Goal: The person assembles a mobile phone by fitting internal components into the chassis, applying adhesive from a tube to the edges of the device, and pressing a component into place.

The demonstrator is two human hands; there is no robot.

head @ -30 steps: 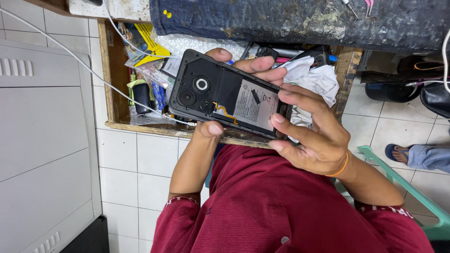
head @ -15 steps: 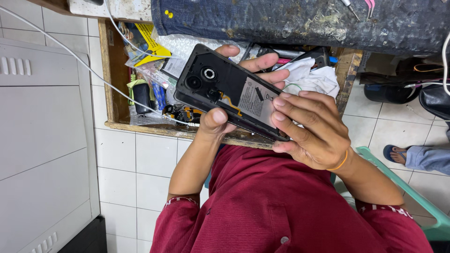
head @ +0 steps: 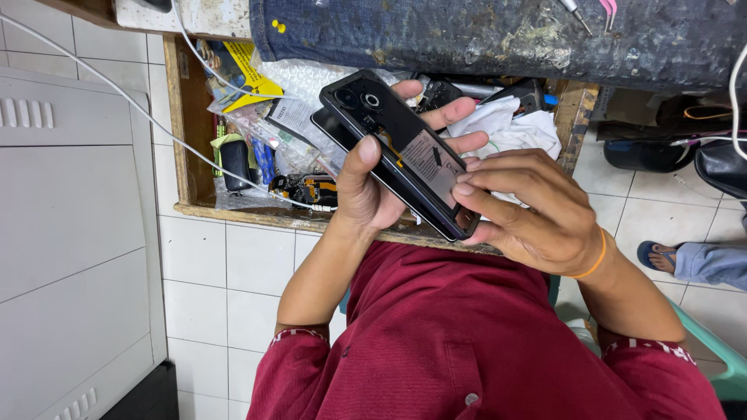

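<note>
White floor tiles [head: 257, 264] run under a seated person in a dark red shirt [head: 467, 342], and a worktop [head: 482, 31] with a stained dark blue covering crosses the far side of the view. Beneath it an open wooden drawer [head: 177, 124] is pulled out toward the lap.

Both hands are closed around a black phone with its back cover off [head: 405, 152], held tilted just above the drawer's near edge, camera end far and left. The left hand [head: 373, 187] wraps the phone from below, thumb lying across its bared back, which appears to steady it. The right hand [head: 537, 214] grips the near right end, fingertips [head: 467, 187] pressed at the edge by the grey inner plate, a hold that seems suited to working at that seam.

The drawer is crowded: a yellow packet [head: 249, 74], clear plastic bags [head: 303, 85], a small circuit board [head: 307, 189], a black oblong item [head: 233, 159] and a crumpled white cloth [head: 506, 124]. A white cable [head: 117, 89] trails into it from the left. At far right, someone else's foot in a blue sandal [head: 661, 255] rests on the floor.
</note>
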